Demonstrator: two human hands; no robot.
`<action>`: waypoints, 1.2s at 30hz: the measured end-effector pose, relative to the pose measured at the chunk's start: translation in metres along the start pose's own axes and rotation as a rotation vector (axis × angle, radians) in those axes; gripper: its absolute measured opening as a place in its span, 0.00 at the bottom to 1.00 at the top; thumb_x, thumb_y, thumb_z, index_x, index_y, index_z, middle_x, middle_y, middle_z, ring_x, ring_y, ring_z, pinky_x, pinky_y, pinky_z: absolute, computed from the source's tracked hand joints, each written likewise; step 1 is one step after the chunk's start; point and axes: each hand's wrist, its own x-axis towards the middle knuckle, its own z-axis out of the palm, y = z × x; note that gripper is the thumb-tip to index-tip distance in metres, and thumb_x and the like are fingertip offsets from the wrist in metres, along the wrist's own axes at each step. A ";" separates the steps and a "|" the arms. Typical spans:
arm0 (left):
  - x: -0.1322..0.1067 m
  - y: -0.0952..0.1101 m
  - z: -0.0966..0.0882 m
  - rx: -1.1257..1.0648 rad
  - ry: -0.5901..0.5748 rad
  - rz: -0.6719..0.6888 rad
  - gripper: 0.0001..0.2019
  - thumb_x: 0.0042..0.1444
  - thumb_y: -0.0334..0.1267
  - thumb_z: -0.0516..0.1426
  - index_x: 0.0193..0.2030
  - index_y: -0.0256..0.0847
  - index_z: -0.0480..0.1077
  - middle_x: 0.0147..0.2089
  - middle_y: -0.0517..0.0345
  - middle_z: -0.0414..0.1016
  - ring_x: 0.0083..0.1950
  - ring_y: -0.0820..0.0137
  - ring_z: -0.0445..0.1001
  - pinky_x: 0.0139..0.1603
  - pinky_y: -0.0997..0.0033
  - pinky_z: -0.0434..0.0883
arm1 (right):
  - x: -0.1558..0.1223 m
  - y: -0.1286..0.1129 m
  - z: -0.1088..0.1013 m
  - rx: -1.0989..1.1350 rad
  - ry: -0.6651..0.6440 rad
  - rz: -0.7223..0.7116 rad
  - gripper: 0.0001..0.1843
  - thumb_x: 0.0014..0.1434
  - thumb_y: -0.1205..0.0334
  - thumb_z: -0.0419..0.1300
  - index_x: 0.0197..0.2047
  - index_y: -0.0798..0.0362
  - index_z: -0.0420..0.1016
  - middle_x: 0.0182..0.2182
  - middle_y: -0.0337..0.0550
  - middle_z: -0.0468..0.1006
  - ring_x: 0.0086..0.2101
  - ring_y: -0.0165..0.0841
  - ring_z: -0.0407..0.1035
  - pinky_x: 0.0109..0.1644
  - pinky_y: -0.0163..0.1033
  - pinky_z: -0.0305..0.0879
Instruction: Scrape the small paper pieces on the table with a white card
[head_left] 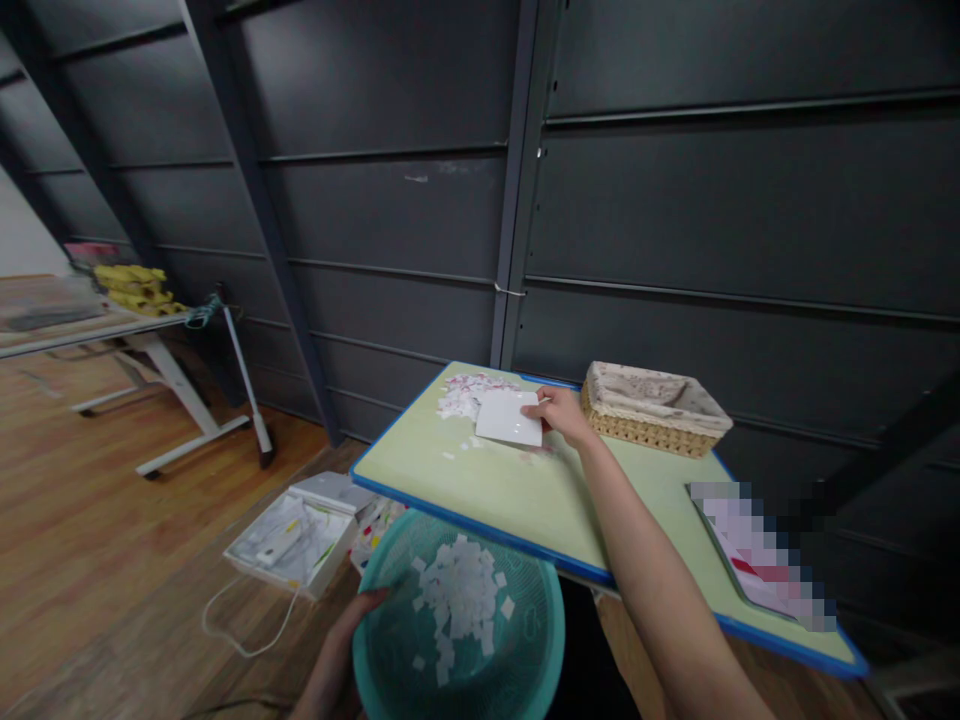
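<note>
White card (498, 418), squarish, glossy, overlapping in view far heap of white and pinkish scraps (459, 398). Round green mesh basket (553, 632), nearer, open side up; small white squares (459, 590) heaped loosely inside.

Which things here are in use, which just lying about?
Seemingly in use:
white card, in the right hand
teal basket, held by the left hand
white pieces inside it
scrap pile on the table

Likely lying about:
wicker basket
open white box
yellow items

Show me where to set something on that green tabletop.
Free: the tabletop left of the forearm, between paper scraps and blue front edge; right of it, between wicker basket and blurred flat item. Crowded: back left, with scraps, white card and right hand.
</note>
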 end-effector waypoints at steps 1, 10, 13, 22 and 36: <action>0.001 -0.001 -0.001 -0.002 -0.011 -0.003 0.04 0.51 0.32 0.59 0.33 0.34 0.74 0.22 0.54 0.82 0.30 0.56 0.81 0.36 0.59 0.77 | 0.000 0.001 0.002 -0.012 -0.007 -0.002 0.16 0.36 0.60 0.65 0.25 0.50 0.60 0.15 0.32 0.65 0.17 0.30 0.63 0.18 0.33 0.55; 0.007 -0.005 -0.007 -0.006 -0.031 0.014 0.05 0.47 0.34 0.62 0.31 0.34 0.75 0.24 0.51 0.82 0.29 0.58 0.81 0.34 0.61 0.77 | -0.007 -0.005 0.017 -0.057 -0.126 -0.033 0.14 0.37 0.57 0.64 0.24 0.52 0.63 0.16 0.33 0.66 0.17 0.28 0.61 0.19 0.32 0.52; 0.006 -0.004 -0.006 0.011 -0.006 -0.002 0.05 0.49 0.34 0.61 0.29 0.34 0.75 0.23 0.52 0.82 0.27 0.59 0.80 0.32 0.63 0.76 | -0.008 -0.008 0.016 -0.053 -0.125 -0.038 0.14 0.37 0.57 0.64 0.24 0.52 0.63 0.16 0.33 0.66 0.18 0.28 0.60 0.19 0.32 0.51; 0.008 -0.004 -0.007 -0.026 -0.043 -0.014 0.06 0.51 0.33 0.60 0.28 0.33 0.76 0.23 0.51 0.82 0.25 0.63 0.78 0.30 0.66 0.74 | -0.008 -0.008 0.013 0.009 -0.130 -0.011 0.15 0.36 0.59 0.65 0.23 0.52 0.61 0.15 0.32 0.64 0.17 0.27 0.58 0.19 0.32 0.51; 0.004 -0.004 -0.007 0.025 -0.045 0.012 0.05 0.50 0.35 0.61 0.32 0.34 0.76 0.25 0.51 0.82 0.28 0.60 0.79 0.36 0.61 0.75 | -0.008 -0.007 0.013 0.039 -0.127 0.035 0.14 0.36 0.60 0.65 0.23 0.52 0.62 0.15 0.33 0.65 0.17 0.27 0.61 0.19 0.32 0.53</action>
